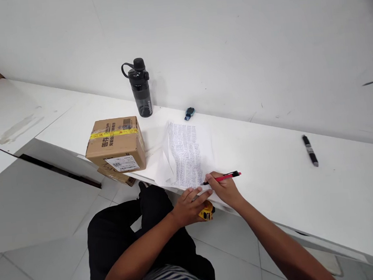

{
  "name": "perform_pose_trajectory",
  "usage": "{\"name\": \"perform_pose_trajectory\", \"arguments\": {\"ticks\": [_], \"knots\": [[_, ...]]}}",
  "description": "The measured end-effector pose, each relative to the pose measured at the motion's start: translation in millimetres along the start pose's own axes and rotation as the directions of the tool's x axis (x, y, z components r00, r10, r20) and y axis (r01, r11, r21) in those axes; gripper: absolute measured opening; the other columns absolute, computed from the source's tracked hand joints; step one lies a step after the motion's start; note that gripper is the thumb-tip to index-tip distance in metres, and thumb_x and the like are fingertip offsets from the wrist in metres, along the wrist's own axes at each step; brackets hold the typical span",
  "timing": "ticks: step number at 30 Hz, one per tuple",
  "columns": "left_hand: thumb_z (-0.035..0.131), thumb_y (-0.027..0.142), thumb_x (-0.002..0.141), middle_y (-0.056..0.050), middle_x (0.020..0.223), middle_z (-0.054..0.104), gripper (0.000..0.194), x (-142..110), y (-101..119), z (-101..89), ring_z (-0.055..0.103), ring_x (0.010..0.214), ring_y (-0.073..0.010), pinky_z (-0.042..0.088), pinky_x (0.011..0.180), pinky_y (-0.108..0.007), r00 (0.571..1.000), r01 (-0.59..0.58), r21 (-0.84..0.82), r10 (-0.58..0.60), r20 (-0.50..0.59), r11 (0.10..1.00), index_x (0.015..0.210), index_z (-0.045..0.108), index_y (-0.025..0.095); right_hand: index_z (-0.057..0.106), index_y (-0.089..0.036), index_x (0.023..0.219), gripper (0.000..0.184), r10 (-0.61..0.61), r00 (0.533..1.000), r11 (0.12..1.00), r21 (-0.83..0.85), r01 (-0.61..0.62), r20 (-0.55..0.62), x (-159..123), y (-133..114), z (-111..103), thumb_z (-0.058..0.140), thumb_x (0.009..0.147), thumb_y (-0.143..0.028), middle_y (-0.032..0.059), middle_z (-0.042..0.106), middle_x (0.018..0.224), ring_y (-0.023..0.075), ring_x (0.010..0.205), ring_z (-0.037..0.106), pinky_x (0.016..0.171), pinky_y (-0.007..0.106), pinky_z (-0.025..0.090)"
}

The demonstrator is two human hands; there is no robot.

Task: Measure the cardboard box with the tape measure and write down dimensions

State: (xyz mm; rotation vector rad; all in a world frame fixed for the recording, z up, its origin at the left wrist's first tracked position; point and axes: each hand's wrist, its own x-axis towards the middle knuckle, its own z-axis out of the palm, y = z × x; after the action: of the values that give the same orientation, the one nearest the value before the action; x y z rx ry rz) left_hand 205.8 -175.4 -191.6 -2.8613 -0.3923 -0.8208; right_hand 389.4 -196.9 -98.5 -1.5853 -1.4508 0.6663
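Observation:
My right hand (224,191) is closed around a red and black pen (225,177), its tip against the lower part of a sheet of paper (186,155) covered in dense handwriting. The sheet lies on the white table near its front edge, with loose paper under it. Just left of the pen tip, my left hand (190,207) rests its fingers over the paper's lower edge. A yellow and black tape measure (206,210) is held beneath those fingers at the table's edge; the thumb's grip on it is mostly hidden.
A taped cardboard box (115,144) stands left of the paper, with a black drink bottle (141,91) behind it. Near the wall lies a small dark watch-like object (190,113). A black marker (310,150) lies to the right. Another carton (116,175) is below the table.

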Motion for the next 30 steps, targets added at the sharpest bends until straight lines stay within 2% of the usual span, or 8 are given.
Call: {"name": "perform_pose_trajectory", "arguments": {"ticks": [4,7,12,17,23,26,28,30], "knots": [[0.048,0.065,0.083,0.004,0.146,0.045,0.047,0.7,-0.8,-2.2,0.032,0.135,-0.0261,0.027,0.111,-0.039,1.000,-0.008,0.003,0.008,0.019,1.000,0.105,0.069,0.029,0.057,-0.022,0.066,0.039,-0.002,0.999,1.000,-0.009,0.002,-0.051,-0.7,-0.5,-0.1,0.042,0.092,-0.046,0.0010,0.062,0.061,0.0175,0.060,0.059,0.058,0.028,0.047],[0.048,0.065,0.083,0.004,0.146,0.045,0.047,1.2,-0.9,-4.7,0.033,0.134,-0.0257,0.026,0.111,-0.038,1.000,-0.006,-0.001,0.006,0.017,1.000,0.105,0.069,0.029,0.056,-0.022,0.064,0.039,0.003,1.000,1.000,-0.007,-0.004,-0.019,-0.8,-2.0,-0.3,0.043,0.092,-0.047,0.0006,0.061,0.059,0.0173,0.059,0.059,0.057,0.028,0.047],[0.052,0.063,0.082,0.003,0.146,0.044,0.044,1.5,-0.3,-7.9,0.036,0.133,-0.0258,0.027,0.111,-0.038,0.996,0.009,-0.024,-0.006,0.093,1.000,0.106,0.069,0.029,0.056,-0.023,0.063,0.042,0.009,0.999,1.000,-0.014,-0.009,-0.031,-0.2,-4.2,-1.2,0.042,0.091,-0.050,0.0009,0.061,0.059,0.0177,0.059,0.059,0.057,0.028,0.047],[0.054,0.062,0.081,0.001,0.147,0.044,0.046,1.7,-0.2,-7.5,0.038,0.131,-0.0262,0.029,0.110,-0.038,0.997,0.006,-0.021,-0.004,0.082,1.000,0.107,0.068,0.028,0.055,-0.023,0.061,0.044,-0.004,0.996,0.999,-0.051,0.000,-0.084,-0.1,-5.2,-2.1,0.041,0.091,-0.051,0.0008,0.059,0.056,0.0171,0.057,0.057,0.055,0.028,0.046],[0.044,0.062,0.086,0.004,0.148,0.042,0.046,4.0,0.1,-9.4,0.037,0.132,-0.0252,0.028,0.111,-0.039,0.999,0.005,-0.013,-0.005,0.034,1.000,0.104,0.069,0.027,0.056,-0.022,0.062,0.041,0.012,0.998,0.999,-0.037,-0.014,-0.054,0.2,-1.4,-2.5,0.043,0.091,-0.047,0.0000,0.059,0.056,0.0165,0.057,0.057,0.056,0.027,0.045],[0.050,0.062,0.083,0.003,0.148,0.042,0.044,4.8,1.0,-11.7,0.038,0.131,-0.0261,0.028,0.111,-0.040,1.000,0.013,-0.028,-0.012,0.021,1.000,0.102,0.070,0.027,0.058,-0.022,0.062,0.041,0.022,0.998,0.999,-0.037,-0.024,-0.064,-0.5,-1.0,-2.5,0.044,0.091,-0.047,-0.0004,0.059,0.056,0.0164,0.057,0.057,0.057,0.027,0.045],[0.056,0.061,0.080,0.002,0.148,0.043,0.042,5.8,1.4,-15.0,0.040,0.130,-0.0269,0.028,0.110,-0.041,0.998,0.025,-0.060,-0.021,0.055,0.998,0.102,0.070,0.028,0.059,-0.021,0.064,0.041,0.035,0.997,0.999,-0.019,-0.037,-0.069,-0.8,-1.8,-1.9,0.043,0.091,-0.048,-0.0005,0.058,0.055,0.0166,0.058,0.057,0.059,0.028,0.047],[0.059,0.061,0.078,0.002,0.147,0.043,0.042,7.6,1.2,-20.3,0.042,0.128,-0.0275,0.029,0.109,-0.042,0.995,0.046,-0.104,-0.037,0.089,0.994,0.101,0.070,0.028,0.063,-0.021,0.071,0.040,0.044,0.989,0.999,-0.004,-0.045,-0.139,0.0,-1.8,-0.4,0.044,0.091,-0.048,0.0006,0.059,0.060,0.0178,0.063,0.059,0.064,0.030,0.049]]}}
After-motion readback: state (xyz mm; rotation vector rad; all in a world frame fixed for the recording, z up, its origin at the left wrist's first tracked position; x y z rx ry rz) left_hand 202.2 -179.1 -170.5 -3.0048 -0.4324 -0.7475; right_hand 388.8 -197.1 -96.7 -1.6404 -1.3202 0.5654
